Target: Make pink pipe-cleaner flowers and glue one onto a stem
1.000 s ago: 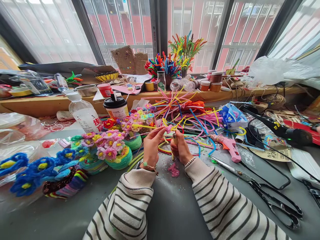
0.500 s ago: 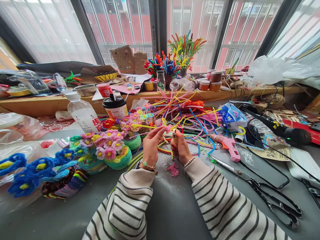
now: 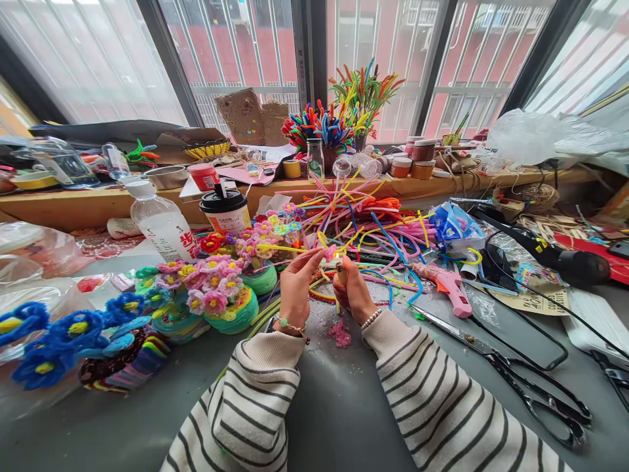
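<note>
My left hand [image 3: 296,288] pinches a small pink fuzzy piece [image 3: 329,253] between thumb and fingertips. Just right of it, my right hand [image 3: 354,288] is closed round a lighter [image 3: 341,274], held upright with a small flame at its top, close to the pink piece. A gap separates the two hands. Below them a clump of pink fluff [image 3: 340,334] lies on the grey table [image 3: 339,419]. Behind the hands spreads a heap of coloured pipe cleaners [image 3: 363,216].
Fuzzy flower pots [image 3: 230,311] and blue flowers [image 3: 78,328] stand on the left, with a bottle [image 3: 164,226] and a lidded cup [image 3: 226,213] behind. On the right lie a pink glue gun [image 3: 449,288], large scissors [image 3: 511,370] and black cables.
My right hand has shifted slightly, and the lighter's top now sits a little lower and further left. My left hand holds the pink piece almost unmoved.
</note>
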`<state>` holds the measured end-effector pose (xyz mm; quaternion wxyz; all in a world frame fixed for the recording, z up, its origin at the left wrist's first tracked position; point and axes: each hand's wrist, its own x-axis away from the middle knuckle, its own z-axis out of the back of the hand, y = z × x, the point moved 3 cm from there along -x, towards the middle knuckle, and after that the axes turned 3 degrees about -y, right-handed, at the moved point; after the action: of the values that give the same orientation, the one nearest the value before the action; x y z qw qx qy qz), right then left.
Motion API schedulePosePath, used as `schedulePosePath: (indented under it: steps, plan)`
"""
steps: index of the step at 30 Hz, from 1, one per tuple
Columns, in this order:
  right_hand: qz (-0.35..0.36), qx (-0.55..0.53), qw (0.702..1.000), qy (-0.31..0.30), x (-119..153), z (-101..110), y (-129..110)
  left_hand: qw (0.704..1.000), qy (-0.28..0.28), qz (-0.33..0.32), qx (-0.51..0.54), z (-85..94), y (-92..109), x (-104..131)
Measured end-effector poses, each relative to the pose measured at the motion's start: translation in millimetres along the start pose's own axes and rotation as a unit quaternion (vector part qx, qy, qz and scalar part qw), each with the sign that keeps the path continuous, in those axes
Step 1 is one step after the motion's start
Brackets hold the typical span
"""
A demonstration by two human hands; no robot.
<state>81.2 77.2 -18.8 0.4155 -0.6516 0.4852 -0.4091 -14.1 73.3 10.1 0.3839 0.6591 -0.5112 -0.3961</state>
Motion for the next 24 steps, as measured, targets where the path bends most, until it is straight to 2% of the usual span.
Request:
schedulePosePath:
  steps: [15, 24]
  plan:
    - [-0.011, -0.040, 0.999, -0.021, -2.0, 1.8, 3.6, 0.999, 0.012, 0.010, 0.029, 0.4, -0.5, -0.4]
    - [-0.019, -0.151, 0.986, -0.061, 2.4, 23.2, 0.1, 0.994, -0.003, 0.038, 0.105, 0.4, -2.1, -2.6]
